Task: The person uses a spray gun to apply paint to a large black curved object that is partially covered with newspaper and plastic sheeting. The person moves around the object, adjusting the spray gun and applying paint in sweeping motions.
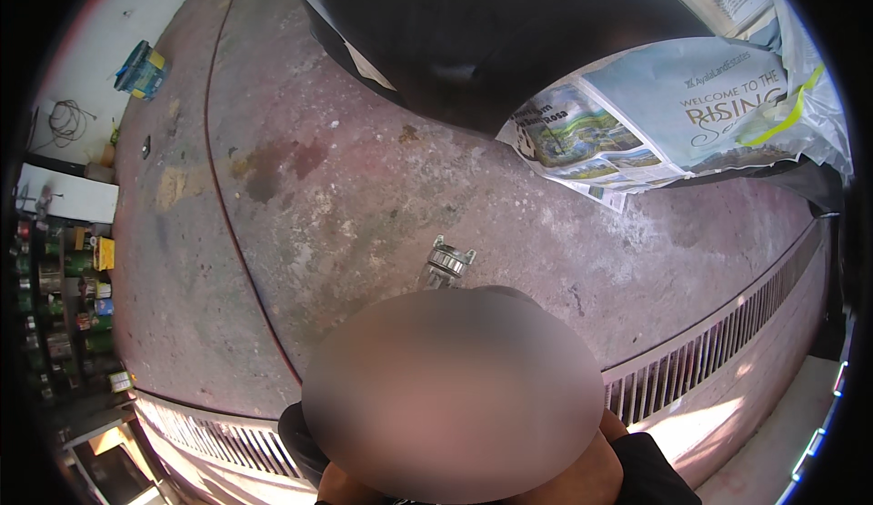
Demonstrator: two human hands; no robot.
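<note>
We record a grey metal part point(447, 261) just above the large blurred patch point(450, 396) at the lower middle of the view; its lower end is covered, so we cannot tell whether it rests on the floor point(364, 205) or is held. Both hands are hidden, and we cannot tell whether they are spread, pressed together or pinching anything. To the left, we note a dark red hose point(209, 137) running along the stained floor, with a blue bucket point(142, 72) beyond it near the wall. Ahead, we observe a black panel point(473, 32), with printed newspaper point(637, 110) beside it on the right. A slatted drain grate point(718, 331) crosses the lower right.
</note>
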